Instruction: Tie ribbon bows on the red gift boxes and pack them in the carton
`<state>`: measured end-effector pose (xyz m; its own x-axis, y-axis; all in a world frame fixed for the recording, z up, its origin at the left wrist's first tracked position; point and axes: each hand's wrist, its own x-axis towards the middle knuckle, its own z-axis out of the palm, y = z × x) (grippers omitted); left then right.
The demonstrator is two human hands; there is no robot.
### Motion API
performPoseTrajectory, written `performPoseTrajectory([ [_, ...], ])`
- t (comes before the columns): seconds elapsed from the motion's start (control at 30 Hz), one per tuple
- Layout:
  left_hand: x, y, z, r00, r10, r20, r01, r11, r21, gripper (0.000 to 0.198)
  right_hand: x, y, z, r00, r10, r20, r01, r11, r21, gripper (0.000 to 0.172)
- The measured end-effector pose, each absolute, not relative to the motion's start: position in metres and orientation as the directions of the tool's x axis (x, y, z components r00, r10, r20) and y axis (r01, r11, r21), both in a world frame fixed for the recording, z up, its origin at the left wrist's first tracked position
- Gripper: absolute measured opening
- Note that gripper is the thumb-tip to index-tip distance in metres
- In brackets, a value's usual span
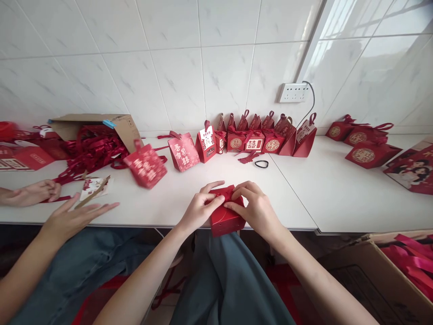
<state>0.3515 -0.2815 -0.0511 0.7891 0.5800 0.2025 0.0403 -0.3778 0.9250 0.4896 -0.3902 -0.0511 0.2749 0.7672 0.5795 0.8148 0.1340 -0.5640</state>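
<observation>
A small red gift box (227,219) sits at the table's front edge, directly before me, with a red ribbon (228,195) across its top. My left hand (203,205) grips the box's left side, its thumb pressed on top beside the ribbon. From the right, my right hand (254,205) has its thumb and bent fingers closed at the ribbon. My fingers partly cover the knot area. Past the box, a black elastic loop (261,164) and a short piece of red ribbon (248,157) lie on the white table (291,194).
Finished red boxes (255,141) stand in rows along the wall, more boxes (367,153) at right. At left, a co-worker's hands (72,216) are near a card and ribbons; a tilted carton (125,131) spills ribbon. Another carton (365,266) of ribbon stands lower right.
</observation>
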Motion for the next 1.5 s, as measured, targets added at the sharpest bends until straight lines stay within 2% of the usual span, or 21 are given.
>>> performPoseTrajectory([
  [0.1,0.352,-0.284,-0.051,0.759,0.62,0.199,0.081,-0.393,0.916,0.024,0.489,-0.391,-0.051,0.26,0.765,0.589,0.812,0.157,-0.562,0.009],
  [0.27,0.352,-0.281,-0.056,0.761,0.622,0.183,0.013,-0.297,0.955,0.023,0.491,-0.394,-0.051,0.246,0.792,0.559,0.755,0.205,-0.623,0.004],
  [0.37,0.352,-0.28,-0.058,0.771,0.61,0.185,-0.022,-0.266,0.964,0.023,0.49,-0.394,-0.051,0.25,0.78,0.573,0.78,0.189,-0.597,0.007],
  [0.5,0.352,-0.281,-0.056,0.782,0.598,0.176,-0.031,-0.245,0.969,0.024,0.487,-0.392,-0.051,0.25,0.755,0.606,0.829,0.157,-0.537,0.003],
  [0.67,0.351,-0.281,-0.055,0.786,0.595,0.169,0.001,-0.275,0.961,0.028,0.488,-0.392,-0.048,0.21,0.763,0.612,0.868,0.143,-0.476,0.006],
  [0.9,0.348,-0.281,-0.046,0.76,0.614,0.213,0.078,-0.413,0.907,0.03,0.499,-0.397,-0.031,0.128,0.873,0.471,0.877,0.121,-0.464,0.007],
  [1.13,0.339,-0.288,-0.039,0.607,0.687,0.399,0.269,-0.65,0.711,0.023,0.507,-0.401,-0.016,0.005,0.927,0.376,0.955,0.107,-0.278,0.014],
  [1.27,0.334,-0.305,-0.045,0.517,0.686,0.512,0.299,-0.705,0.643,0.017,0.509,-0.403,-0.008,-0.035,0.94,0.338,0.99,0.079,-0.117,0.014],
  [1.33,0.334,-0.315,-0.05,0.49,0.69,0.533,0.311,-0.71,0.632,0.011,0.508,-0.405,-0.005,-0.026,0.947,0.321,0.995,0.057,-0.088,0.015],
  [1.4,0.335,-0.323,-0.056,0.473,0.699,0.536,0.322,-0.704,0.633,0.007,0.507,-0.409,-0.004,0.011,0.952,0.306,0.991,0.03,-0.129,0.015],
  [1.5,0.337,-0.328,-0.062,0.443,0.716,0.539,0.317,-0.688,0.653,0.005,0.503,-0.416,-0.008,0.19,0.927,0.322,0.951,-0.092,-0.295,0.022],
])
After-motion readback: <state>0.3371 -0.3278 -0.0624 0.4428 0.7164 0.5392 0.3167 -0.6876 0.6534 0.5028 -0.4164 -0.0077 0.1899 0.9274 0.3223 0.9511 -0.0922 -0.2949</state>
